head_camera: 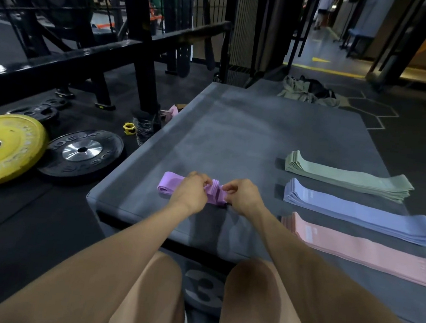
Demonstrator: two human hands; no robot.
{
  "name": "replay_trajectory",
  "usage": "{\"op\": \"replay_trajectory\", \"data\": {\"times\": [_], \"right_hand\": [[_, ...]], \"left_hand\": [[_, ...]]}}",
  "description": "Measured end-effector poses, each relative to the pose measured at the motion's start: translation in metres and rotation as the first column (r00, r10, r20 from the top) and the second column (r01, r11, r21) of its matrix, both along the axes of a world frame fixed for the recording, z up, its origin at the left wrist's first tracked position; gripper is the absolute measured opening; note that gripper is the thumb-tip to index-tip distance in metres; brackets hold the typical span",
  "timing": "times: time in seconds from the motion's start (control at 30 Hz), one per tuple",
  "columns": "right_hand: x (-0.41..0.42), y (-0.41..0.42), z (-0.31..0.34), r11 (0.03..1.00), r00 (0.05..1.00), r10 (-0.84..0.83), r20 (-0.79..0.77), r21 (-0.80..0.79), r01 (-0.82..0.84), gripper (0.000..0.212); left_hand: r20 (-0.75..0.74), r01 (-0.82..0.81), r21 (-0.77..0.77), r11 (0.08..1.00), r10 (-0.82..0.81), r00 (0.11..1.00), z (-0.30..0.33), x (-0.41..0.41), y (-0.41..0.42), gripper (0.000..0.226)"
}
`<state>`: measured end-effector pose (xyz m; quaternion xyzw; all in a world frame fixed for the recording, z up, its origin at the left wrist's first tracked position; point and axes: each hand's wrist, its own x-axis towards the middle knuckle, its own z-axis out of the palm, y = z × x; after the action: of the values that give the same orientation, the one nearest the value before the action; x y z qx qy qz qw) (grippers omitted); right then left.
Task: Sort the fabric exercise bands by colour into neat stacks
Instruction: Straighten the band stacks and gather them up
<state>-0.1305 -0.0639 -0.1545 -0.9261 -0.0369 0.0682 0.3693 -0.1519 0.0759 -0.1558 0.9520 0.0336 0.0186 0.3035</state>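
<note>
Purple bands [169,185], a small bundle, are lying near the front left edge of the grey padded surface [236,127], both hands working at the bunched right end. Left hand [190,193] and right hand [242,198] are pinching folded layers between curled fingers [206,180]. Risk: layers are looking uneven, so the bundle could be splaying or sliding off the near edge. Green stack [348,178], blue stack [357,214] and pink stack [367,250] are lying well apart to the right, unobstructed. Weight plates [7,149] are resting on the floor, left.
</note>
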Motion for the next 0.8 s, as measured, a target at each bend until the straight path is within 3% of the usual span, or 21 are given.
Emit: {"op": "replay_trajectory", "data": {"times": [0.2,0.3,0.5,0.63,0.8], "right_hand": [[-0.009,-0.015,0.017,0.998,0.998,0.007,0.069,-0.067,-0.002,0.025],[-0.020,-0.036,0.029,0.990,0.996,-0.016,0.087,-0.137,0.028,0.029],[-0.064,-0.104,0.040,0.955,0.978,-0.144,0.150,-0.237,0.177,0.029],[-0.091,-0.155,0.032,0.924,0.957,-0.236,0.169,-0.267,0.275,0.027],[-0.109,-0.216,0.021,0.885,0.937,-0.289,0.196,-0.320,0.339,0.026]], "left_hand": [[0.066,0.009,0.028,1.000,-0.011,0.998,0.020,0.006,-0.006,0.036],[0.102,0.122,-0.002,0.993,-0.121,0.987,0.025,0.008,-0.027,0.023],[0.083,0.252,-0.190,0.949,-0.241,0.967,0.017,-0.004,-0.103,0.024],[0.026,0.213,-0.226,0.950,-0.213,0.977,0.007,-0.024,-0.149,0.036],[-0.070,0.022,-0.118,0.993,-0.030,0.997,-0.007,-0.036,-0.183,0.044]]}}
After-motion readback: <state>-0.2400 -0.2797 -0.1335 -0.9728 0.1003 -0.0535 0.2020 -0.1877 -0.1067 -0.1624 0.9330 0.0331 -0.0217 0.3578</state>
